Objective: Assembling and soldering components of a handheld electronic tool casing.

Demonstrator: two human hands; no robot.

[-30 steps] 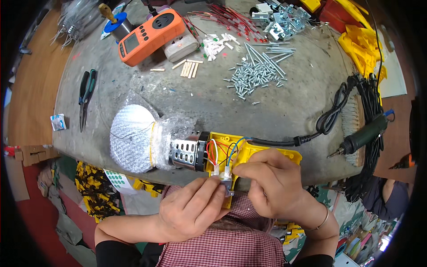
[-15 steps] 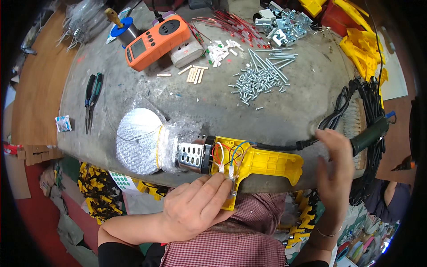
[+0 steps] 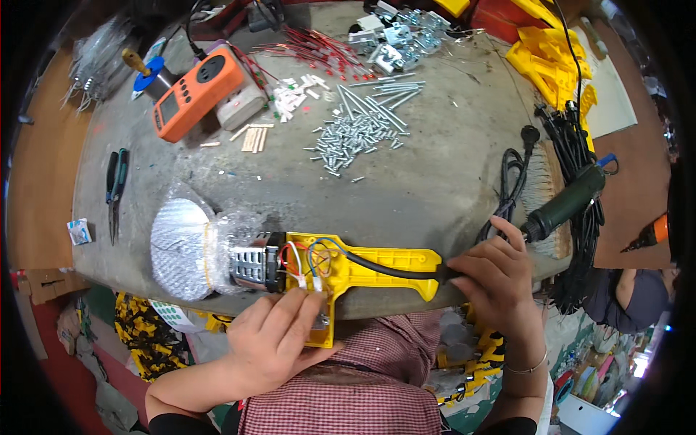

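Observation:
An open yellow tool housing (image 3: 384, 264) lies at the near edge of the workbench, with coloured wires (image 3: 308, 259) showing inside. A metal core (image 3: 250, 264) wrapped in clear plastic sticks out of its left end, next to a silvery round disc (image 3: 177, 250). My left hand (image 3: 272, 341) holds the housing's lower grip part, fingers pressed on it near the wires. My right hand (image 3: 493, 279) pinches the black cable (image 3: 391, 270) where it leaves the housing's right end.
Farther back lie a pile of screws (image 3: 359, 134), an orange meter (image 3: 196, 101), red wires (image 3: 315, 51) and metal parts (image 3: 395, 40). Pliers (image 3: 114, 190) lie at the left. A green-handled soldering iron (image 3: 565, 206), black cable coils (image 3: 576, 145) and yellow shells (image 3: 551, 61) are at the right.
My right hand left the wiring, swung out to the right edge of the bench, then came back to grip the black cable at the housing's end. My left hand stayed on the housing.

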